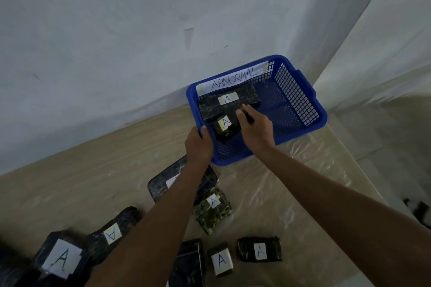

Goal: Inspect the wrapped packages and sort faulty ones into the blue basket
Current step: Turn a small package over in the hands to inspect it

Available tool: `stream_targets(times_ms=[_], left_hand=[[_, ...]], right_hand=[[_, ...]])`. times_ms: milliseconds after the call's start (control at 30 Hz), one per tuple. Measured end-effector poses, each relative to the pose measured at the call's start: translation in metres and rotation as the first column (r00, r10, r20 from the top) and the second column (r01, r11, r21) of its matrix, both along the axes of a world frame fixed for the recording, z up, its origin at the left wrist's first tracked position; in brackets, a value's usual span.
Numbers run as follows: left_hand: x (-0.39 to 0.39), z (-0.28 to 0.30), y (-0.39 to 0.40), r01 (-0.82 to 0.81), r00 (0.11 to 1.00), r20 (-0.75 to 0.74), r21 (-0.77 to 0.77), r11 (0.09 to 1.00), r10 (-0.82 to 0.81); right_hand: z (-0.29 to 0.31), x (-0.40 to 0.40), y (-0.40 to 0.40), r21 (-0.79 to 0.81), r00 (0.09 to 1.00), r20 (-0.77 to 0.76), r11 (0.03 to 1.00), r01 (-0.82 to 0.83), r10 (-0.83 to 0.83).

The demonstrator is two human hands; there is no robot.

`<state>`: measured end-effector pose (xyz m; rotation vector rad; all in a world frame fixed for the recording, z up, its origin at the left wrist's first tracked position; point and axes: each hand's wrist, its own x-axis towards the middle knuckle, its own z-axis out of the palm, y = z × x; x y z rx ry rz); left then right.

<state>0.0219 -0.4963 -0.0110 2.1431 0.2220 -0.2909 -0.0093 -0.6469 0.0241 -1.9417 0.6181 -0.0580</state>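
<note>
A blue mesh basket (300, 100) labelled ABNORMAL stands at the table's far corner. Inside it lie two black wrapped packages with white "A" labels: a long one (210, 105) at the back and a small one (225, 127) in front. My left hand (198, 144) grips the basket's near left rim. My right hand (254, 127) reaches into the basket, fingers curled at the small package's right edge and holding a thin dark object. Several more black wrapped packages lie on the table near me, such as one (212, 208) under my left forearm and another (259, 249).
The table (70, 193) is covered in clear plastic film and meets a white wall at the back. Its right edge runs close beside the basket, with the floor beyond. More packages (60, 256) crowd the near left.
</note>
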Motion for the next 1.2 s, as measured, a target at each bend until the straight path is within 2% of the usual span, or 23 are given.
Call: stream_targets(times_ms=[233,433,533,667,767,867,1200], left_hand=[[0.005,-0.009,0.006,0.008,0.998,0.062,-0.006,1.000,-0.008],[0.002,-0.012,0.005,0.007,0.995,0.098,-0.017,1.000,-0.006],[0.001,-0.012,0.005,0.019,0.995,0.103,-0.023,1.000,-0.017],[0.001,-0.011,0.005,0.031,0.994,0.104,-0.025,0.999,-0.028],[0.001,-0.012,0.005,0.026,0.993,0.114,-0.020,0.999,-0.023],[0.002,-0.015,0.005,0.021,0.994,0.104,-0.016,1.000,-0.019],[0.005,-0.009,0.014,0.059,0.998,0.039,-0.022,0.998,-0.058]], right_hand=[[-0.014,0.029,0.015,0.010,0.995,-0.067,0.997,-0.076,0.077],[-0.017,0.032,-0.001,-0.062,0.957,-0.245,0.983,-0.176,0.156],[-0.018,0.031,-0.007,-0.023,0.955,-0.279,0.994,-0.111,0.100],[-0.022,0.029,-0.006,-0.031,0.973,-0.230,0.999,0.017,-0.024],[-0.017,0.030,0.000,-0.033,0.954,-0.279,0.992,-0.126,0.112],[-0.018,0.031,0.001,-0.096,0.882,-0.373,0.934,-0.345,0.287],[-0.023,0.031,0.008,-0.388,0.806,-0.540,0.778,-0.494,0.242]])
